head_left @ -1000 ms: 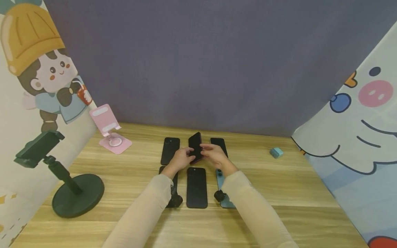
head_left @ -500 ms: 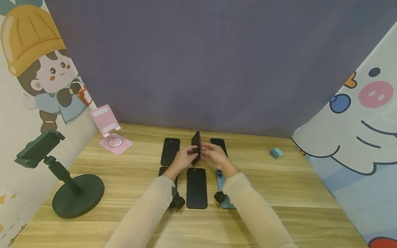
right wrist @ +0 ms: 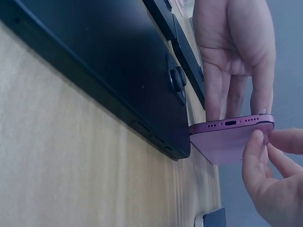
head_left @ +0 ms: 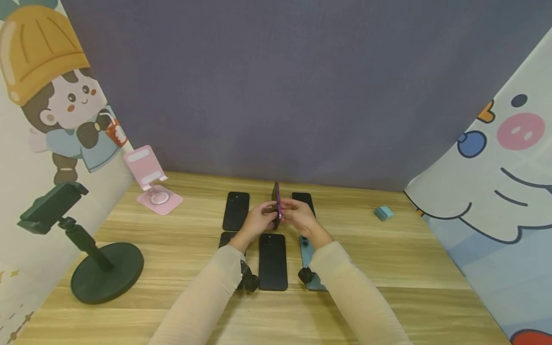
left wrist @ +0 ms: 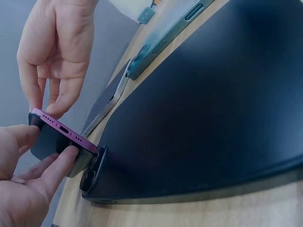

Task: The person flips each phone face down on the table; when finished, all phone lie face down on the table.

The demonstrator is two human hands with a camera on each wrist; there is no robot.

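A smartphone (head_left: 276, 195) with a purple frame stands on its long edge, raised between my two hands. My left hand (head_left: 258, 220) grips it from the dark screen side; my right hand (head_left: 299, 218) holds the pinkish back and edge. In the left wrist view the purple bottom edge (left wrist: 64, 130) shows its port. The right wrist view shows the pink back (right wrist: 222, 144) with my right fingertips (right wrist: 256, 137) on it. Just in front lies a black phone (head_left: 272, 263), face down, its camera bump toward the held phone.
More phones lie around: a black one (head_left: 235, 211) back left, a dark one (head_left: 304, 199) back right, one (head_left: 227, 238) under my left wrist, a teal one (head_left: 306, 251) under my right. A pink phone stand (head_left: 161, 206), black stand (head_left: 108, 278) and small blue block (head_left: 383, 213) stand farther out.
The smartphone has turned from showing its screen at a slant to standing nearly edge-on, its purple frame now facing the head camera. Both hands have shifted slightly with it.
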